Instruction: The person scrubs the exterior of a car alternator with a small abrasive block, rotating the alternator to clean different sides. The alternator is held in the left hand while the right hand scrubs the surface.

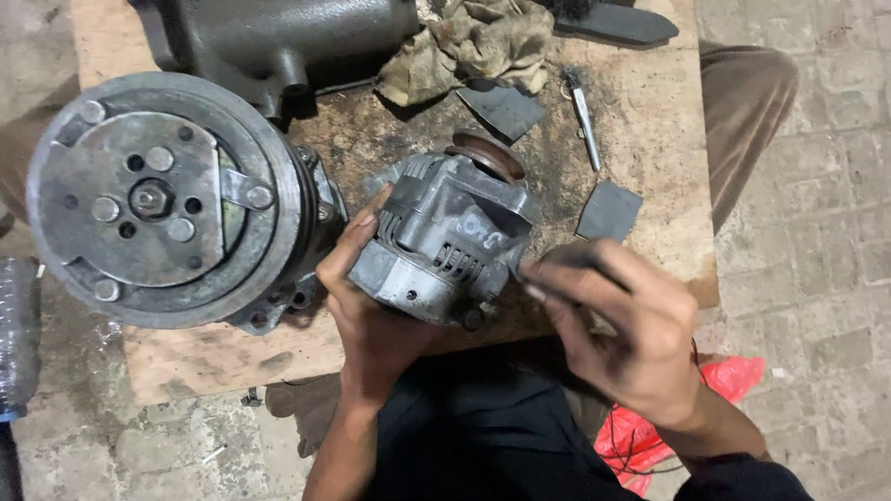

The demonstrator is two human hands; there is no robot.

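The left hand (367,306) cups the grey alternator (445,243) from below, fingers wrapped round its housing, propping it tilted at the worktop (650,121) edge. The right hand (624,325) pinches a thin dark tool (blurred) against its side, beside the big pulley (158,199).

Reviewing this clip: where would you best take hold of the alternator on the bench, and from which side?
Probably the ribbed aluminium body of the alternator, from the near left, as the left hand cradles it. It lies tilted with its pulley pointing away, and the right hand works at the near right.
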